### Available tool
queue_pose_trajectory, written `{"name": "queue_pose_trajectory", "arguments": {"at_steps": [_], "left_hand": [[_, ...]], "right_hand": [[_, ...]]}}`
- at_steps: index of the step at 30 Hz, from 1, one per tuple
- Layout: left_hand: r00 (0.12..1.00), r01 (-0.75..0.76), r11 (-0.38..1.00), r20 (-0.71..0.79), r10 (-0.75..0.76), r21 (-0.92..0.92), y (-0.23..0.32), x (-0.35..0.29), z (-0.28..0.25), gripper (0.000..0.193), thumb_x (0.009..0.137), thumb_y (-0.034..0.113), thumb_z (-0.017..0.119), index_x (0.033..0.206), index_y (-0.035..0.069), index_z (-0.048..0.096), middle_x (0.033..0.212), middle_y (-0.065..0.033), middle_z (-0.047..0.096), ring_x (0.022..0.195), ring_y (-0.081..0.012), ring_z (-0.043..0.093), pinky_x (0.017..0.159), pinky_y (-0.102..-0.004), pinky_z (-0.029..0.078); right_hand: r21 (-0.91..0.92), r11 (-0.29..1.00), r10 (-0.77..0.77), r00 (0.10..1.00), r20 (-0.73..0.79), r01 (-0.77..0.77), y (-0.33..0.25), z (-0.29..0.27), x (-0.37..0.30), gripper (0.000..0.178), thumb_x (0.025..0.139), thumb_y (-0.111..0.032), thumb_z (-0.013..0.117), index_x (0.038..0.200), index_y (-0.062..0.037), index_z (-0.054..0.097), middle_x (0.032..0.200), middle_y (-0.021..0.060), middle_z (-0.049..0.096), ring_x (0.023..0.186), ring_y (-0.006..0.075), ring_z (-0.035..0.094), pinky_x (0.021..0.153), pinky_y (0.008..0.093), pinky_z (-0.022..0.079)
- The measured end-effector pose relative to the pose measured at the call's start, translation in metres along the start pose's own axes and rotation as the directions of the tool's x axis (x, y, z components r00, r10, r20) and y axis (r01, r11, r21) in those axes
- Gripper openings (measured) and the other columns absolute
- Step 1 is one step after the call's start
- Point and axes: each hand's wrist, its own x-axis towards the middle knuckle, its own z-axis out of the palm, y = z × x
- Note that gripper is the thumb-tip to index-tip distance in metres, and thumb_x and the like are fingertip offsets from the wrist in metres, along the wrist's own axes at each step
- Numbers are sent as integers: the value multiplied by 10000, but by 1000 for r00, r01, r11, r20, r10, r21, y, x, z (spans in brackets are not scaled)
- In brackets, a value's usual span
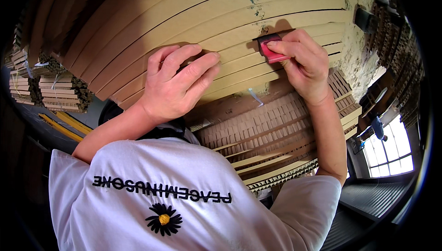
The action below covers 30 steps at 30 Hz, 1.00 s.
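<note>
Right hand (301, 62) pinches red block (271, 51) against cardboard (184, 16).

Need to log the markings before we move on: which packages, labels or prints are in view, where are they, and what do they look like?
Cardboard sheets: fanned tan stack, dark smudged print marks along the top edge.
Tied bundles: far left, brown cardboard stacks, pale straps.
Shirt print: bottom centre, black lettering and a daisy on white.
No screens.

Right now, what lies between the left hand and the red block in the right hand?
In the head view, only bare cardboard strips lie between the left hand and the red block.
</note>
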Motion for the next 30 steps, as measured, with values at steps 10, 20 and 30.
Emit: {"name": "queue_pose_trajectory", "arguments": {"at_steps": [10,20,30], "left_hand": [[997,-51,996,54,55,-70,10,0,-9,283,717,139,700,993,104,752,1164,-2,704,1088,-256,604,930,-396,430],[998,-62,998,14,62,18,16,-6,6,340,688,67,705,1025,78,744,1219,7,668,1049,-216,610,910,-372,419],[997,-72,997,6,72,22,14,-9,8,342,676,76,701,1015,65,742,1238,3,660,1050,-219,608,907,-379,428]], "right_hand": [[-10,1000,-14,1000,-26,14,3,3,-4,343,657,91,722,936,-103,770,772,56,613,652,216,620,553,311,480],[550,756,465,883,-69,-355,-11,-23,-38,234,806,61,764,1018,-36,773,919,4,631,873,109,602,775,228,490],[172,979,123,990,-67,-110,-11,1,-39,289,753,91,775,1002,-55,785,843,37,586,742,152,579,621,266,463]]}}
